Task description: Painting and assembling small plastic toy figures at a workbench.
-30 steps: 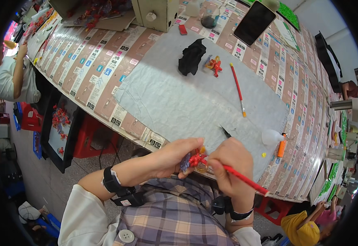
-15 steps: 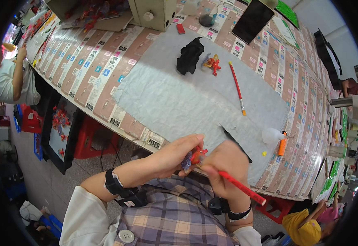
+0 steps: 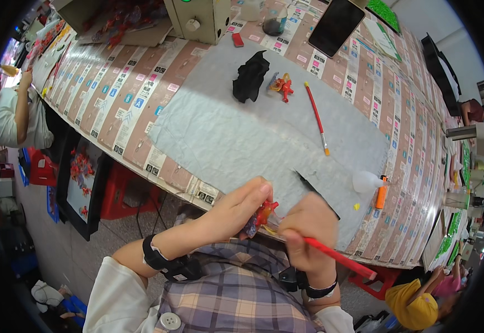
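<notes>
My left hand (image 3: 235, 204) grips a red figure (image 3: 266, 213), seemingly to steady it, while my right hand (image 3: 309, 228) clasps a red stick (image 3: 343, 259), a black tool (image 3: 315, 191) lying just beyond.

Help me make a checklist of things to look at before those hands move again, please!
1. Left hand holds the small red figure: ok.
2. Right hand grips the red stick: ok.
3. Stick's front end touches the figure: cannot tell; fingers and blur hide it.
4. Space beside the right hand is free: not ok; a thin black tool lies close by.
5. Other red brush lies apart from the second figure: ok, there's a gap.
</notes>
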{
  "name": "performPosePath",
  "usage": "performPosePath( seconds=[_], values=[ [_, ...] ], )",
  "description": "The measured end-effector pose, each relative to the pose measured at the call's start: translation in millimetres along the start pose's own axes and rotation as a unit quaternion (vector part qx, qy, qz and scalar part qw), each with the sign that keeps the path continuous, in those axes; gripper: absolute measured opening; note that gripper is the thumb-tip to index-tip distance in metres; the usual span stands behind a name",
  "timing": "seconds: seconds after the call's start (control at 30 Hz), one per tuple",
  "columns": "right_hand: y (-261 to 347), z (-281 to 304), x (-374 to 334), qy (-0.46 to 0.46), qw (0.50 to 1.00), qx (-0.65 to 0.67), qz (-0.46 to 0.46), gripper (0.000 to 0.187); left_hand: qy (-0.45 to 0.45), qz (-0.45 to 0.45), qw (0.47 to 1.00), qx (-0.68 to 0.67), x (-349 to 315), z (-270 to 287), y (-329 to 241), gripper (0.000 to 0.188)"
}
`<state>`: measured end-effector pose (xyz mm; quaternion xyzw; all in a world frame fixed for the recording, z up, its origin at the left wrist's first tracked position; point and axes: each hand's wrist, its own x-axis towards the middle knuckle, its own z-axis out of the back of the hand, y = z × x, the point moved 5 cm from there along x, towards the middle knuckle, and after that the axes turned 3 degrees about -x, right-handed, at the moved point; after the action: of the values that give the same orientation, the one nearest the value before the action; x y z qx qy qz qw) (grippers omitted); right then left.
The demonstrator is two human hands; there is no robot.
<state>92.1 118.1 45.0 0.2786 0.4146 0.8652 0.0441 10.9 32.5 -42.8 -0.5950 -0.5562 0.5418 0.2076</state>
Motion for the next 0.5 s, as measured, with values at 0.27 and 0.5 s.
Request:
performPosePath(
  seconds=[0.27, 0.5],
  values=[
    [-1.6, 7.3, -5.6, -0.057, 0.996, 0.060, -0.026, 0.022, -0.020, -0.165, 0.982, 0.087, -2.3, -0.1, -14.1, 0.038],
    [-6.2, 13.7, -12.4, -0.075, 0.992, 0.057, -0.084, 0.023, -0.036, -0.161, 0.980, 0.115, -6.8, 0.8, -16.8, 0.043]
  ],
)
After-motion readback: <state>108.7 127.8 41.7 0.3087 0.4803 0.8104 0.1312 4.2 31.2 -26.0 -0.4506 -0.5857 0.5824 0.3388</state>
